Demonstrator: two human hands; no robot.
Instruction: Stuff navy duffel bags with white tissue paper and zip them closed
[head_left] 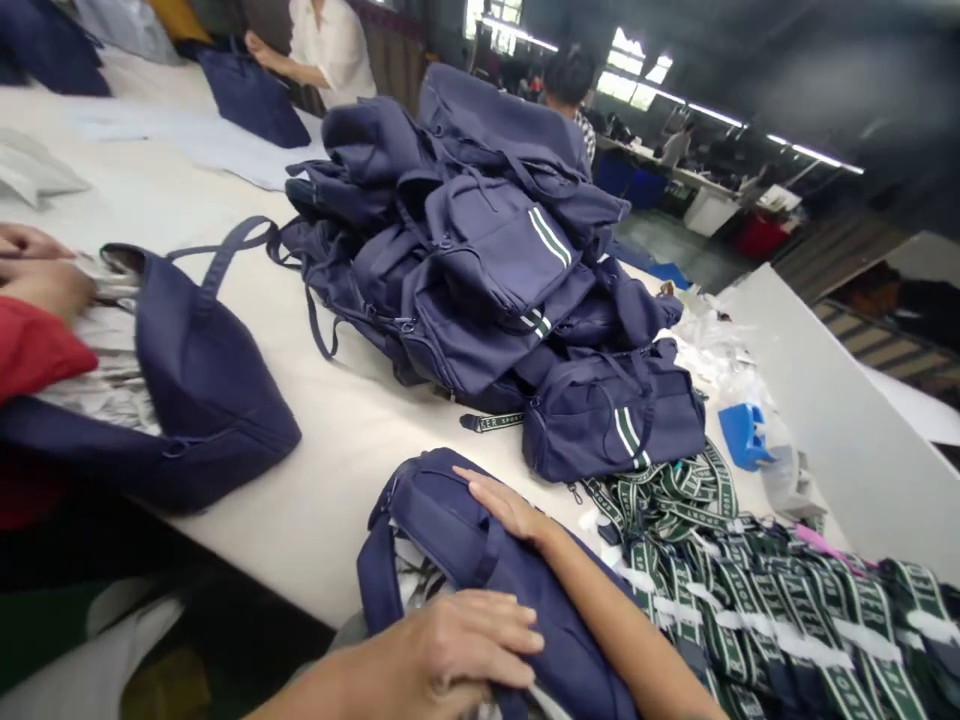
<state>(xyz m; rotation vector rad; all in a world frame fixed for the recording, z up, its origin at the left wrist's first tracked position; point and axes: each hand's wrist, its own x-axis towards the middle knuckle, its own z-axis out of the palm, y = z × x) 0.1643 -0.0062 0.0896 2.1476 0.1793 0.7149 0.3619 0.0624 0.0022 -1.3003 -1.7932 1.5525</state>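
In front of me a navy duffel bag [450, 520] lies at the table edge. Its unzipped mouth faces me, with pale crumpled stuffing [412, 575] showing inside. My right hand [506, 510] rests flat on the bag's far upper side, fingers stretched out. At the near side, my left hand [457, 645] is closed over the edge of the opening near a strap; its thumb is partly hidden. Another navy duffel bag [611, 410] with white and green stripes stands just beyond, next to printed green straps [697, 490].
A large heap of navy bags [487, 240] fills the table's middle. At left, a co-worker's hands [45, 270] reach into an open navy bag [202, 370] with stuffing. Bundled green straps [780, 610] cover the right side, near a blue plastic piece [744, 437] and a white partition [847, 400].
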